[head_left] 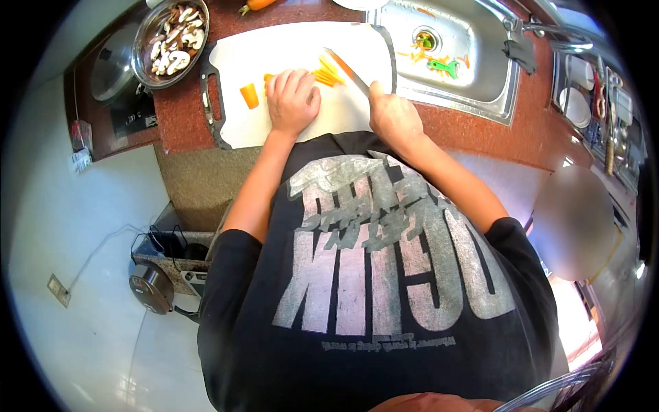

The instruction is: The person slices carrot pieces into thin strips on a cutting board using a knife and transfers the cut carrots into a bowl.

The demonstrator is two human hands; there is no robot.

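My right hand (396,119) is wrapped round the handle of a kitchen knife (349,71). Its blade points up and left over the white cutting board (240,55), close beside some cut carrot strips (328,73). On the board, my left hand (293,101) is bent down with its fingers together over carrot; an orange edge shows at its left side, and the rest is hidden beneath the fingers. A separate chunk of carrot (249,96) lies left of that hand.
A metal bowl of sliced mushrooms (180,41) stands at the board's upper left. Behind the board lies a whole carrot (255,5). The sink (453,20) on the right contains peelings and a green peeler (443,67). Dishes (575,106) stand in a rack farther right.
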